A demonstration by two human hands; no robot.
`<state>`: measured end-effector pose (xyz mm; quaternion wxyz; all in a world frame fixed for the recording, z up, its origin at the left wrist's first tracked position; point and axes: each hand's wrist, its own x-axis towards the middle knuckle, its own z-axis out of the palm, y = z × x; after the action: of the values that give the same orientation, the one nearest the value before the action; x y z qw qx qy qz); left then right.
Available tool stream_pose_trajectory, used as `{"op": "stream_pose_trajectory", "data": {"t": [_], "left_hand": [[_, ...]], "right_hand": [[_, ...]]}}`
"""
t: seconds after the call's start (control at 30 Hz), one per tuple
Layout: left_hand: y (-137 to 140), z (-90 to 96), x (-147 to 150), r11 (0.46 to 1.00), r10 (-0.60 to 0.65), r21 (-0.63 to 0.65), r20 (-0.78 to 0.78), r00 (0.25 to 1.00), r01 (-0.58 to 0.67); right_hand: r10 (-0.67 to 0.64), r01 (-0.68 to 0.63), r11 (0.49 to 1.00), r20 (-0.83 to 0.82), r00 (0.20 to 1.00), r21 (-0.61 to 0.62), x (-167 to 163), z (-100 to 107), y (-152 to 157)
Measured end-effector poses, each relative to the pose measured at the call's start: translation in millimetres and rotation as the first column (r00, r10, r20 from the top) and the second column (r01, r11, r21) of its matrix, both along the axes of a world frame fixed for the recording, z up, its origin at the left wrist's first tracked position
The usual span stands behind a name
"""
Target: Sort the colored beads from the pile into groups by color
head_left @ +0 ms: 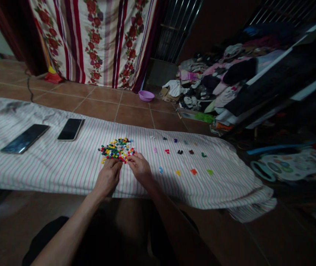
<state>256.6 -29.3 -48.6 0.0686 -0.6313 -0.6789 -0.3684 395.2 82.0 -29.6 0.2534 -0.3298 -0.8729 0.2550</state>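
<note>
A heap of small, many-coloured pieces [116, 147], like tiny beads or blocks, lies on the striped cloth [136, 184]. At its near edge rests my left hand [110, 173], fingers curled and bunched against the lowest pieces. My right hand [140, 167] touches the heap's right side, thumb and fingertips drawn together. Whatever is between the fingertips of either hand is too small to make out. To the right, small groups sorted by colour sit in rows, among them red pieces [167, 151], black pieces [180, 152], blue pieces [161, 170], yellow pieces [178, 172], orange pieces [193, 171] and lime-green pieces [210, 172].
Two phones, a larger one [26, 138] and a smaller one [71, 129], lie left of the heap. Beyond the cloth are a tiled floor, a purple basin [146, 96] and a floral curtain [94, 40]. Clothes [216, 77] are piled at the back right.
</note>
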Motion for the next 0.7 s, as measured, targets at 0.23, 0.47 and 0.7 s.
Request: {"op": "stream_pose_trajectory", "data": {"t": [0.23,0.47,0.7], "left_hand": [[0,4.5,1,1.0,-0.011,0.007,0.026,1.0,0.011],[-1,12.0,4,1.0,-0.009,-0.012,0.032,0.999,0.009],[-3,16.3,4,0.997,0.007,-0.081,0.008,1.0,-0.007]], "right_hand": [[-0.091,0.068,0.983,0.137,0.986,0.17,-17,-5,-9],[-0.163,0.116,0.963,0.181,0.97,0.242,-22,-1,-9],[-0.147,0.056,0.944,0.262,0.954,0.324,-29,1,-12]]}}
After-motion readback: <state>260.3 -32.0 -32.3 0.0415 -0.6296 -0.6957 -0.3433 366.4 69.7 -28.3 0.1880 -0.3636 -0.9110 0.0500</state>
